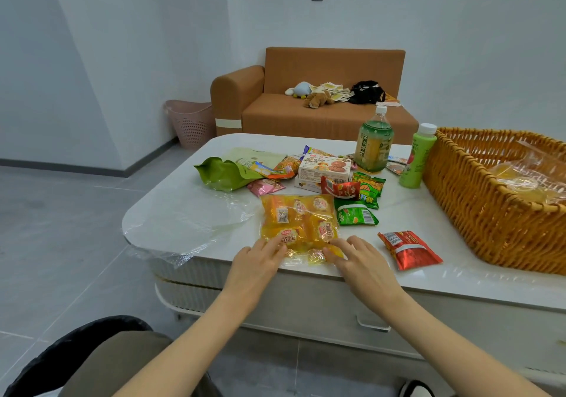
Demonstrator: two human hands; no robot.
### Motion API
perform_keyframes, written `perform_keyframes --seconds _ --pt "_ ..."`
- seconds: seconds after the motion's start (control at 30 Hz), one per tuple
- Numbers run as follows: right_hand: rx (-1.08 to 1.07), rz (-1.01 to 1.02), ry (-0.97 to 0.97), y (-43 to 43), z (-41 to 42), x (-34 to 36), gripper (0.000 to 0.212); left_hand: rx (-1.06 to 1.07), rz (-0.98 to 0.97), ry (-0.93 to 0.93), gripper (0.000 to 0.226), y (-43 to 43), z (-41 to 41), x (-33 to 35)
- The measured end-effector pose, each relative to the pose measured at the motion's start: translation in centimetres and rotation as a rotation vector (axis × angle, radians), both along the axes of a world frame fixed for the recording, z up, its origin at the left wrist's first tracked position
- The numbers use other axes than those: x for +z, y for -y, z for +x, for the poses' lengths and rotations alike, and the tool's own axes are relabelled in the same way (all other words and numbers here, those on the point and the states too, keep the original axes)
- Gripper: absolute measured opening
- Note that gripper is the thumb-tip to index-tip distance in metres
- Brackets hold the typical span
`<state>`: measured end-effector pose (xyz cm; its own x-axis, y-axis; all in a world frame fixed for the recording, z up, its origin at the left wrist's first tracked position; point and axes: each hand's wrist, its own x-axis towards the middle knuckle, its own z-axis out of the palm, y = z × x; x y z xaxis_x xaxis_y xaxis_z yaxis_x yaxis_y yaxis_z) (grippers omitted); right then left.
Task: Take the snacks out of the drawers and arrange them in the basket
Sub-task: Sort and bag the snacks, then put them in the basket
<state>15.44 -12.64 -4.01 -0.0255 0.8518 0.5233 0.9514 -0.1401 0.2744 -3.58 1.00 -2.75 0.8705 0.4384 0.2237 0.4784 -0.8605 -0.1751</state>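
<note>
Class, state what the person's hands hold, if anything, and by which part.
Both the left hand and right hand touch the near edge of the yellow clear-plastic pack of buns; an actual grip cannot be told.

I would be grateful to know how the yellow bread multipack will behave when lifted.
The bread multipack will probably sag, being a thin clear bag of separate wrapped buns. It looks puffy, so likely light for its size. The glossy film may slip; the left hand and right hand resting at its near edge suit a two-handed lift.
</note>
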Motion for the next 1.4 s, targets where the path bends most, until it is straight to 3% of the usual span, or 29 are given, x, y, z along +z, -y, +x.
perform_keyframes --seconds 0.07,0.17,0.27,0.4,0.6,0.73,0.83,1.0,1.13,1.23,1.4 --pt "-0.040 -0.014 -0.055 0.3 0.4 -0.3 0.052 0.053 -0.047 -0.006 0.095 -0.3 -0.4 -0.1" --pt "-0.064 0.005 -0.200 0.8 0.4 -0.4 0.043 0.074 -0.153 0.134 0.096 -0.8 -0.8 -1.0" --pt "-0.090 0.029 -0.278 1.3 0.0 -0.2 0.043 0.137 -0.285 0.139 0.050 -1.3 -0.8 -1.0" --pt "-0.268 -0.105 -0.568 1.6 -0.2 1.1 0.035 0.146 -0.261 0.160 0.043 -0.7 -0.7 -0.3" --pt "-0.255 0.110 -0.487 -1.3 -1.2 2.8 0.015 0.240 -0.377 0.462 0.032 -1.0 1.9 0.7" --pt "-0.212 0.159 -0.561 -5.5 -2.4 2.4 0.030 0.206 -0.471 0.537 0.045 -1.1 5.7 0.8" --pt "-0.228 0.107 -0.622 -8.0 -1.9 2.1 0.041 0.218 -0.390 0.482 0.046 -2.0 8.1 0.8" --pt "-0.266 0.086 -0.612 -11.5 -0.4 1.4 0.042 0.257 -0.327 0.449 0.044 -4.6 10.4 -0.3" --pt "-0.296 0.193 -0.642 -12.4 -0.5 0.0 0.054 0.268 -0.428 0.563 0.045 -4.6 10.8 -1.1" --pt "-0.244 0.255 -0.668 -12.1 -0.2 -0.5 0.044 0.242 -0.438 0.606 0.045 -4.8 10.5 -1.5" --pt "-0.131 0.183 -0.750 -11.3 0.6 -0.5 0.060 0.148 -0.472 0.586 0.044 -5.5 9.5 -1.6"
